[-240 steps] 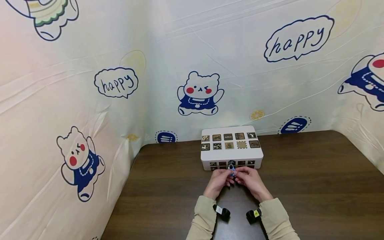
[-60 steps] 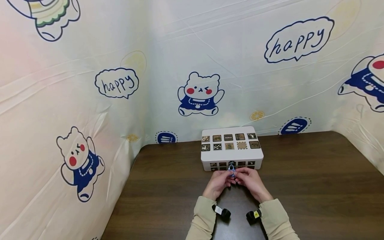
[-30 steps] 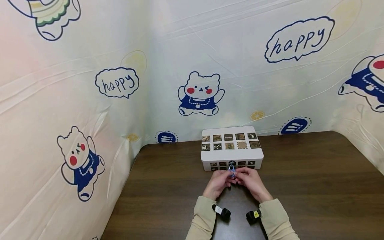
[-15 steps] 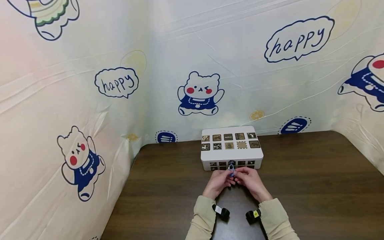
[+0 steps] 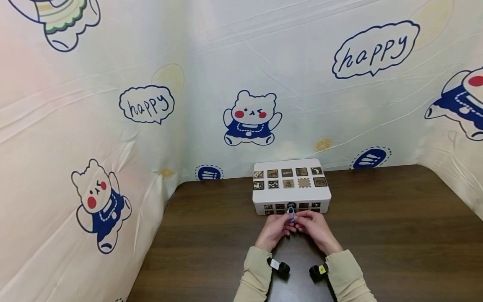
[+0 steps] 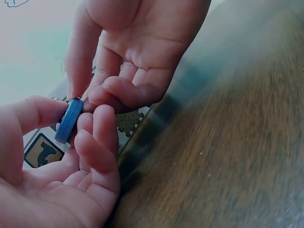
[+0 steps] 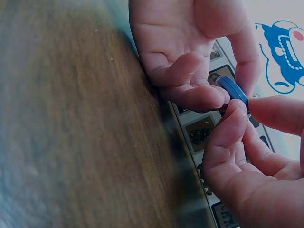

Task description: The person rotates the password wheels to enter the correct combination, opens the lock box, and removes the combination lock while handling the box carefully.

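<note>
A small blue padlock (image 5: pixel 291 214), with a rounded body and a loop at its far end, is at the front of a white box (image 5: pixel 292 193) printed with brown and black squares. My left hand (image 5: pixel 274 230) pinches it between thumb and fingers from the left. From the right, my right hand (image 5: pixel 316 230) pinches it too. In the left wrist view the padlock (image 6: pixel 70 120) appears edge-on with a seam. The right wrist view shows the padlock (image 7: pixel 232 89) between both hands' fingertips. Whether the loop is attached to the box front cannot be made out.
The box stands on a dark brown wooden table (image 5: pixel 211 235), near its back edge. Behind and to the left hangs a pale curtain (image 5: pixel 203 100) with cartoon bears and "happy" bubbles. Black wrist cameras (image 5: pixel 280 268) are strapped over the beige sleeves (image 5: pixel 351 274).
Very little differs. Both hands stay at the padlock in front of the box, with only slight finger shifts and small tilts of the padlock. The box has not moved.
</note>
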`<state>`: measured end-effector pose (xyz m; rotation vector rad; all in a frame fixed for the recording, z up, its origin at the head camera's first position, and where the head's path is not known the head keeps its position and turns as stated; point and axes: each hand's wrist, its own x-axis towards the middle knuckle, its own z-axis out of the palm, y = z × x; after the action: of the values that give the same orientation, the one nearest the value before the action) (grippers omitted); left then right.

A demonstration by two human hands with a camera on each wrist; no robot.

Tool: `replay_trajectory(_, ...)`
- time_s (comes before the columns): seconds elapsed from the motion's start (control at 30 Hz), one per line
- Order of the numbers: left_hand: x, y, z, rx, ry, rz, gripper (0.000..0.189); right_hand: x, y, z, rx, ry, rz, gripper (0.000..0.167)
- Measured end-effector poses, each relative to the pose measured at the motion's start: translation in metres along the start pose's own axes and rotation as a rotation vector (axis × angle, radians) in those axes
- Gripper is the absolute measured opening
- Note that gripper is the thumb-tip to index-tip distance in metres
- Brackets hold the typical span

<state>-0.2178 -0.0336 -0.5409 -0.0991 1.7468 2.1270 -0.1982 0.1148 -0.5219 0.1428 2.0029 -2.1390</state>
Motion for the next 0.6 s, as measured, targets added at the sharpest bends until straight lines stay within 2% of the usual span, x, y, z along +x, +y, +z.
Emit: replay_trajectory(0.6, -0.0018, 0.0016, -0.0003, 0.0, -0.022, -0.017, 0.022, -0.0014, -0.0014, -0.0002, -0.005, -0.003, 0.004, 0.031)
